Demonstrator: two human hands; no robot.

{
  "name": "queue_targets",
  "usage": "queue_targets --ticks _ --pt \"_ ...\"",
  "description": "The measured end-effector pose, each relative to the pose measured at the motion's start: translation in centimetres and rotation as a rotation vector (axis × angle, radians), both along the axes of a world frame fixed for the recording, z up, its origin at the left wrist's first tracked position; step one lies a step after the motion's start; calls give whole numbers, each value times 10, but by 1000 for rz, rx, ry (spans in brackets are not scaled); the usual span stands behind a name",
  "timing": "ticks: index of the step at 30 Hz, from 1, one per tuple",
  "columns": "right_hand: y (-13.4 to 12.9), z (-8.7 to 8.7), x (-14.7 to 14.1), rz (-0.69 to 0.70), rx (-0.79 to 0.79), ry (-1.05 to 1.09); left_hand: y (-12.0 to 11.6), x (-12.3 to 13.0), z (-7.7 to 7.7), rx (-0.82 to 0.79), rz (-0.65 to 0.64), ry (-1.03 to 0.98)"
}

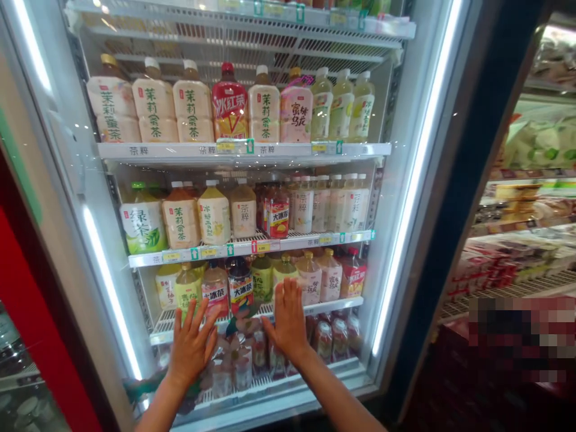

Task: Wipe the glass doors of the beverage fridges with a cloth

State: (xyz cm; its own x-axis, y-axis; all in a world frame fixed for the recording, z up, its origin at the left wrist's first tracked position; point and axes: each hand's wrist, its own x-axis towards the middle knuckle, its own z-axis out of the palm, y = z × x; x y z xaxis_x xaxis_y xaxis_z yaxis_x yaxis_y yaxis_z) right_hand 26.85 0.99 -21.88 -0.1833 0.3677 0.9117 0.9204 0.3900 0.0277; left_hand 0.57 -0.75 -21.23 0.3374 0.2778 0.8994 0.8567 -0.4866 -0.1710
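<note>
My left hand (192, 342) is raised with its fingers spread, holding nothing, in front of the lower left shelves of a lit drinks cooler. To its right, my right hand (288, 318) is up too, its fingers stretched and thumb apart, also holding nothing. Whether either palm touches the glass I cannot tell. Behind the hands, a green-labelled bottle (188, 291), a dark-labelled bottle (241, 288) and a pink-labelled bottle (330, 276) stand upright on the third shelf (355, 305). The right hand partly hides a yellow-capped bottle (285, 270).
Higher shelves hold large tea bottles, including a red bottle (230, 105) and a green-capped bottle (142, 222). Small bottles (324, 339) stand on the bottom shelf. Bright light strips (418, 174) line the cooler's sides. Right of its dark frame are shelves with packaged goods (517, 195).
</note>
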Motion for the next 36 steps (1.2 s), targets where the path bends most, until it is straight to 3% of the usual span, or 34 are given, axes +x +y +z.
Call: queue_targets --ticks 3,6,8,13,16,19,21,27,29,36 --pt "-1 -20 -39 113 21 -117 -2 4 -26 -2 41 -91" --pt "-4 -38 -61 170 36 -155 -3 7 -34 -6 65 -92" --pt "-3 -40 -49 103 24 -120 -2 7 -32 -13 69 -68" --pt "4 -23 4 -128 73 55 -5 8 -26 -20 87 -57" --pt "-7 -22 -12 -68 -4 49 -8 9 -26 -42 96 -44" --pt "-22 -29 -48 106 -67 -152 -12 10 -24 -60 112 -33" --pt "-24 -34 -56 159 -63 -220 -14 10 -22 -68 126 -25" --pt "4 -28 -1 -51 30 87 -15 10 -22 -65 154 -14" --pt "4 -26 2 -83 -1 173 -15 11 -23 -69 166 -9" --pt "-30 -41 -74 210 -222 -172 -13 11 -28 -86 177 2"
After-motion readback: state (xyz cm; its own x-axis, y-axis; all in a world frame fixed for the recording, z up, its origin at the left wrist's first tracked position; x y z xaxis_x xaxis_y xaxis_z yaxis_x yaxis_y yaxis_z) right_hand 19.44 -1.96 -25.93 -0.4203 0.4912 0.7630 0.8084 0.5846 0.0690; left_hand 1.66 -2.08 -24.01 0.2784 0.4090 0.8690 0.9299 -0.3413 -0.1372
